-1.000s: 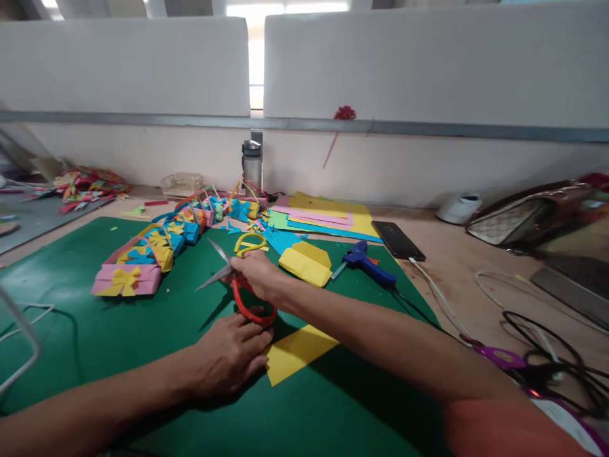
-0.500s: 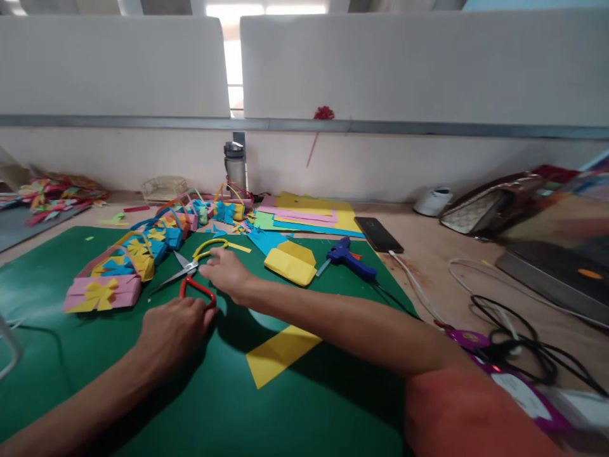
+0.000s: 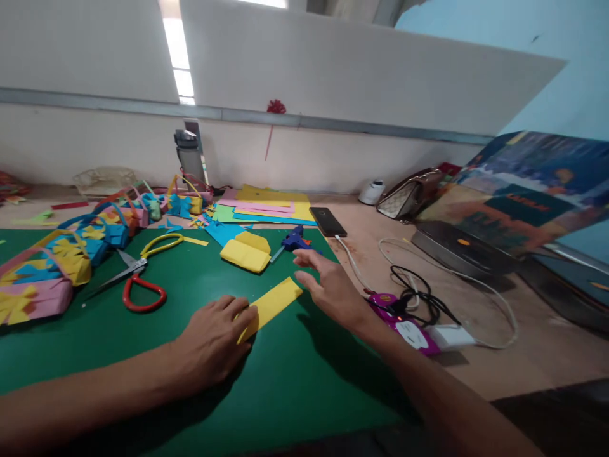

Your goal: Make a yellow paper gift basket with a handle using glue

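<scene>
My left hand (image 3: pixel 214 343) lies flat on the green cutting mat (image 3: pixel 295 387), its fingers pressing the near end of a yellow paper strip (image 3: pixel 273 301). My right hand (image 3: pixel 328 285) hovers open just right of the strip, fingers spread, holding nothing. The red-and-yellow-handled scissors (image 3: pixel 137 279) lie on the mat to the left, apart from both hands. A folded yellow paper piece (image 3: pixel 245 252) sits beyond the strip, with a blue glue gun (image 3: pixel 292 240) beside it.
Several coloured paper baskets (image 3: pixel 61 254) line the mat's left side. Coloured paper sheets (image 3: pixel 266 206), a phone (image 3: pixel 327 221) and a bottle (image 3: pixel 188 152) sit near the back wall. Cables and a purple power strip (image 3: pixel 404 320) lie right of the mat; a laptop (image 3: pixel 514 203) stands far right.
My right hand has let go of the scissors, which now lie on the mat, and moved right beside the yellow strip. My left hand shifted onto the strip. The view turned right.
</scene>
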Demonstrator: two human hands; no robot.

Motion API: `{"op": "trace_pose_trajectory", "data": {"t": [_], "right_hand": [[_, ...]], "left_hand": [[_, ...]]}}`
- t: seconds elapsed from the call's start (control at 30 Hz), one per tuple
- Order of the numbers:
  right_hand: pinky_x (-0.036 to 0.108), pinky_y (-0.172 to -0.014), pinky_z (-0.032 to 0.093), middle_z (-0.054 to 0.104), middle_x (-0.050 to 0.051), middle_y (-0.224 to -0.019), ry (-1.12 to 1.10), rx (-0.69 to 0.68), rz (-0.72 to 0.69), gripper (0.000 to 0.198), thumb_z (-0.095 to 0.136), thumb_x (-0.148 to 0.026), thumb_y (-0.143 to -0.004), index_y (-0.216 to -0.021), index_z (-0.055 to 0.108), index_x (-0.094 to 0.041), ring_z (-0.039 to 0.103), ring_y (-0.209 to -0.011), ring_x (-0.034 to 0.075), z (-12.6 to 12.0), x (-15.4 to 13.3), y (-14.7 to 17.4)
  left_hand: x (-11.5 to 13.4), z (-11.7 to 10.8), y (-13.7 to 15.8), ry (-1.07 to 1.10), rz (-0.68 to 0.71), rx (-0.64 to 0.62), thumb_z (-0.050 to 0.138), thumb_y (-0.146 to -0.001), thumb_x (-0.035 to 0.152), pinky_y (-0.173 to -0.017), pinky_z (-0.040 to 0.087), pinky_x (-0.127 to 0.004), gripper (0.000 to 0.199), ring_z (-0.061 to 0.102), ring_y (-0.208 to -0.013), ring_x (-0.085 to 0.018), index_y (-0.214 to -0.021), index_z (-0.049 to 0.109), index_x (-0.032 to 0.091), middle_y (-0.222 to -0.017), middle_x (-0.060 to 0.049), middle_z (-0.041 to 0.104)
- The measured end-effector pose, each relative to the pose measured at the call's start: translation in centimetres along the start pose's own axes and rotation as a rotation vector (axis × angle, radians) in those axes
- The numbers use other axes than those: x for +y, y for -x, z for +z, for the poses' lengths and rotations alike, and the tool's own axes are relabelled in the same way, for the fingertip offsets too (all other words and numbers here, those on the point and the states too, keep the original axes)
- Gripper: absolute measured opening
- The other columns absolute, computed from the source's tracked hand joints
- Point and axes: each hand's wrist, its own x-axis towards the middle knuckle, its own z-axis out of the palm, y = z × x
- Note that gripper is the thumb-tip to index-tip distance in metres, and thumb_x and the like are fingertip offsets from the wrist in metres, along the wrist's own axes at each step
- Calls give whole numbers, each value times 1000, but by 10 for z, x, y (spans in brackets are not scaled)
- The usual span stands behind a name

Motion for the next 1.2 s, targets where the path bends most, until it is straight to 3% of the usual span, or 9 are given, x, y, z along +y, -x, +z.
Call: {"op": "trace_pose_trajectory", "data": {"t": [0.17,0.33,0.43,0.53,0.63,0.83,0.97,1.1,1.2], "right_hand": [[31,-85,43,61,11,-111,348,-130,-45,31,45,-13,-85,-114,54,-14,57,-101,19,14,15,-4],[36,-85,40,59,14,-113,475,-214,-13,43,50,4,-69,-108,56,-13,53,-105,25,36,15,0],[33,-79,41,60,12,-108,518,-239,22,36,51,2,-71,-103,57,-15,54,-100,23,39,17,1],[29,-74,41,61,9,-101,543,-223,47,21,47,-7,-81,-97,57,-17,55,-95,20,36,22,-1],[27,-69,39,61,7,-94,562,-207,47,12,48,-10,-82,-86,57,-18,55,-89,19,33,24,-2],[27,-63,35,59,5,-82,568,-176,18,17,46,-3,-79,-74,52,-18,53,-78,17,36,24,-1],[27,-62,36,59,6,-84,537,-139,-7,18,45,-2,-78,-74,48,-19,53,-76,17,35,25,3],[29,-67,42,60,8,-87,369,-2,-159,18,40,-4,-81,-74,43,-20,56,-80,18,33,28,7],[30,-67,46,61,9,-84,283,105,-309,18,37,-5,-84,-75,42,-20,58,-79,18,31,29,10]], "left_hand": [[-17,13,-9,-22,31,55,38,-84,9,-80,46,-36,35,55,-97,-23,-112,54,23,-114,-7,59],[-41,25,-4,-34,55,132,34,-83,3,-85,45,-40,40,50,-106,-25,-107,58,25,-119,-6,58],[-47,30,-4,-3,57,183,34,-84,4,-85,47,-39,39,49,-108,-24,-106,58,24,-119,-7,58],[-47,31,-4,43,71,228,33,-86,6,-82,49,-38,35,49,-106,-24,-103,59,23,-116,-7,59],[-47,30,-4,67,75,249,32,-87,7,-80,50,-38,33,50,-104,-25,-100,59,21,-115,-8,60],[-47,30,-5,66,69,240,32,-89,9,-80,50,-38,32,50,-105,-25,-101,59,21,-115,-8,60],[-49,30,-5,74,68,279,34,-89,9,-84,48,-40,33,49,-107,-25,-115,52,17,-117,-10,59],[-52,23,-8,97,46,362,41,-90,15,-92,42,-39,35,48,-110,-24,-124,43,11,-116,-13,59],[-56,15,-10,134,-5,376,48,-88,23,-87,43,-37,37,51,-101,-22,-123,43,10,-108,-12,61]]}}
